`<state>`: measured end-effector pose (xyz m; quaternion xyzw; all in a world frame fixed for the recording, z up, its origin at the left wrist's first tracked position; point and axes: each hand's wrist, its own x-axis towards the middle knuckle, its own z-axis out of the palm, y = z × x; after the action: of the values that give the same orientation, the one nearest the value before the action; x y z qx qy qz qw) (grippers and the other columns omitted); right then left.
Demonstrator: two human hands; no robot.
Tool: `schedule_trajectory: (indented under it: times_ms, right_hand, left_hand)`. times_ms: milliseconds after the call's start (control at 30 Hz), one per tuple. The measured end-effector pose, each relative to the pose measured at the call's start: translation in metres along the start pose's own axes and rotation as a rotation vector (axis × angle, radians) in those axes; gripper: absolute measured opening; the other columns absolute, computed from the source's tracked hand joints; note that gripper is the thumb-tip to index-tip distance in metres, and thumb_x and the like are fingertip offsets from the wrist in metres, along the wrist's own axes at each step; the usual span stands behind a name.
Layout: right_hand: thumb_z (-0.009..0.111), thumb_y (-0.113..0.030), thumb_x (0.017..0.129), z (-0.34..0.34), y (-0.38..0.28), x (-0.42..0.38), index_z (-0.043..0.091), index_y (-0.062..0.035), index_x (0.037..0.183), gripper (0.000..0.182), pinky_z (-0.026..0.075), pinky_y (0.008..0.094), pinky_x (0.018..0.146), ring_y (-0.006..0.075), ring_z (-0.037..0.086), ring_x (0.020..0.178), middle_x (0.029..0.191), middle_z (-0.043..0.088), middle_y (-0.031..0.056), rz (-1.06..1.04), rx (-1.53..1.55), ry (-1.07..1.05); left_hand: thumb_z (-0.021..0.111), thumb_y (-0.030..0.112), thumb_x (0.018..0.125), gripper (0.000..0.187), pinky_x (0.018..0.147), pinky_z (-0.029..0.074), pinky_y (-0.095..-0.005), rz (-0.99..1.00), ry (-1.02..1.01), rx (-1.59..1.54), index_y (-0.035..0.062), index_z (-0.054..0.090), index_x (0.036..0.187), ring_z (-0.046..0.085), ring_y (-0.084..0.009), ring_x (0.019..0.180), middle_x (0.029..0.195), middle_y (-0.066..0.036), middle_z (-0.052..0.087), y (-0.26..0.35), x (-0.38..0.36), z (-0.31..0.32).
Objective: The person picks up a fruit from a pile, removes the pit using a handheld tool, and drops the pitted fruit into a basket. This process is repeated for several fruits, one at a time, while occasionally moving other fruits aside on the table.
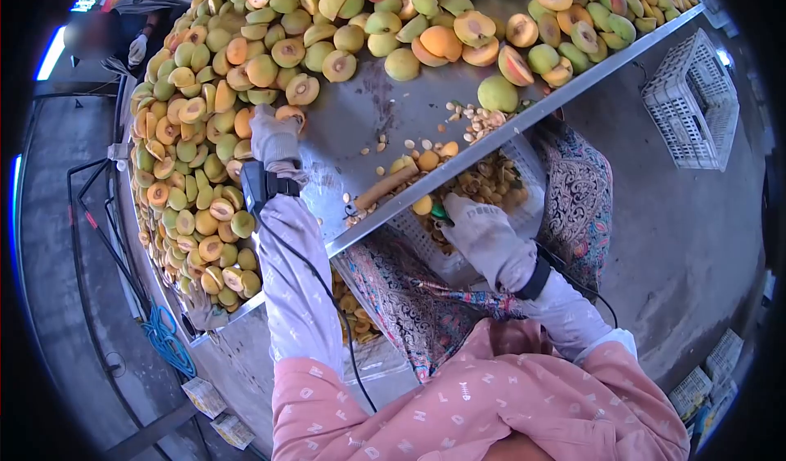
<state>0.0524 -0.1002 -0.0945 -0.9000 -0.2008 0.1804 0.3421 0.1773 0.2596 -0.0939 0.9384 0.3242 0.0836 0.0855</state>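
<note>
A steel table (385,109) carries a large heap of green-yellow fruit, many cut in half with orange flesh showing (213,133). My left hand (274,137), in a grey glove, reaches onto the table, its fingers closed around an orange fruit half (290,115) at the heap's edge. My right hand (483,228), also gloved, is below the table's front edge, closed on a small green-handled tool (440,212) next to a yellow fruit piece (422,205). It hovers over a white basket (524,154) holding pits and scraps.
Loose pits (475,121) and a wooden stick (385,187) lie on the bare metal near the edge. A white plastic crate (692,105) stands on the concrete floor at right. Another person's gloved hand (137,49) is at the table's far left. A blue hose (168,342) lies below.
</note>
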Motion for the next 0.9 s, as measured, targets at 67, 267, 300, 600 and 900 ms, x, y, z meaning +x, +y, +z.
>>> schedule_trajectory:
  times_ms: [67, 267, 300, 600, 900]
  right_hand:
    - [0.062, -0.03, 0.091, -0.005, -0.008, 0.012, 0.058, -0.0051, 0.102, 0.027, 0.05, 0.0487, 0.079, 0.0385, 0.066, 0.094, 0.092, 0.068, 0.0208, 0.083, 0.02, -0.123]
    - [0.054, -0.029, 0.095, 0.009, 0.006, -0.01, 0.059, -0.003, 0.106, 0.029, 0.049, 0.0507, 0.083, 0.0423, 0.064, 0.095, 0.092, 0.067, 0.0263, 0.161, 0.149, -0.16]
    - [0.053, -0.027, 0.098, 0.007, 0.01, -0.018, 0.059, -0.0031, 0.106, 0.026, 0.05, 0.0414, 0.068, 0.03, 0.063, 0.079, 0.085, 0.065, 0.0173, 0.051, 0.294, -0.179]
    - [0.053, -0.022, 0.101, -0.026, -0.064, -0.052, 0.059, -0.0048, 0.113, 0.022, 0.044, 0.0232, 0.041, 0.0065, 0.055, 0.056, 0.092, 0.063, 0.0044, 0.272, 1.324, -0.363]
    - [0.055, -0.034, 0.099, -0.013, -0.068, -0.062, 0.059, -0.002, 0.114, 0.036, 0.05, 0.0532, 0.072, 0.048, 0.063, 0.088, 0.092, 0.067, 0.0268, 0.038, 0.706, -0.006]
  left_hand:
    - [0.083, 0.031, 0.072, 0.051, 0.079, 0.055, -0.0423, 0.003, -0.061, -0.075, 0.0038, 0.06, 0.109, 0.069, -0.0382, 0.094, 0.1, -0.023, 0.07, -0.01, -0.014, -0.003]
    - [0.06, 0.017, 0.093, 0.038, 0.072, 0.058, -0.0308, -0.028, -0.415, -1.216, -0.0035, 0.056, 0.124, 0.066, -0.0196, 0.087, 0.109, -0.013, 0.064, 0.022, -0.143, -0.066]
    - [0.058, 0.017, 0.094, 0.037, 0.073, 0.058, -0.0308, -0.074, -0.497, -1.318, -0.0038, 0.056, 0.125, 0.066, -0.0201, 0.089, 0.109, -0.013, 0.064, 0.022, -0.158, -0.066]
    - [0.052, 0.028, 0.101, 0.042, 0.085, 0.055, -0.0353, -0.075, -0.63, -1.707, -0.0039, 0.055, 0.127, 0.064, -0.0218, 0.095, 0.11, -0.017, 0.063, 0.065, -0.255, -0.094]
    - [0.038, 0.046, 0.105, 0.057, 0.082, 0.054, -0.0345, -0.255, -0.457, -1.911, -0.0033, 0.053, 0.129, 0.063, -0.0219, 0.088, 0.105, -0.015, 0.064, 0.087, -0.285, -0.11]
